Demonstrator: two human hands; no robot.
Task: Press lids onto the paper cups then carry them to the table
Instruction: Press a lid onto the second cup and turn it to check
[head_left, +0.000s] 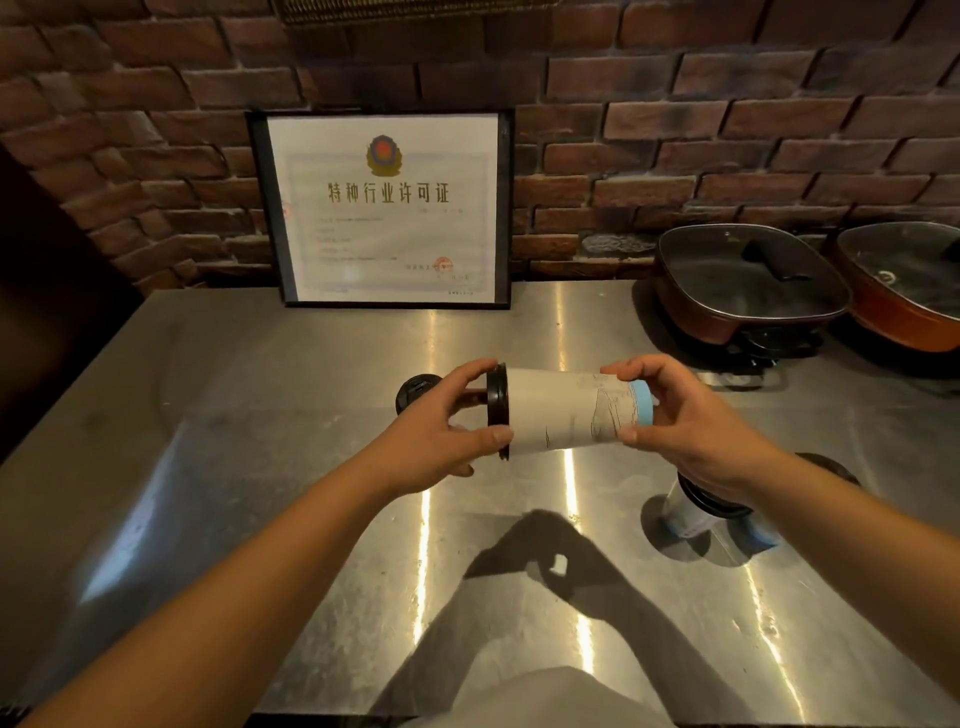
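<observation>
I hold a white paper cup (561, 411) with a light-blue base on its side above the steel counter. A black lid (497, 405) sits on its mouth at the left end. My left hand (441, 431) grips that lid end, thumb below and fingers on top. At the blue base my right hand (691, 421) grips the cup. A loose black lid (415, 391) lies on the counter behind my left hand. Another white cup (701, 514) with a black lid stands on the counter under my right wrist, partly hidden, with a further black lid (831, 467) just behind the wrist.
The steel counter (260, 415) runs back to a brick wall. A framed certificate (387, 208) leans against the wall at centre. Two electric pans with glass lids, one dark (748, 283) and one orange (904, 283), sit at the back right.
</observation>
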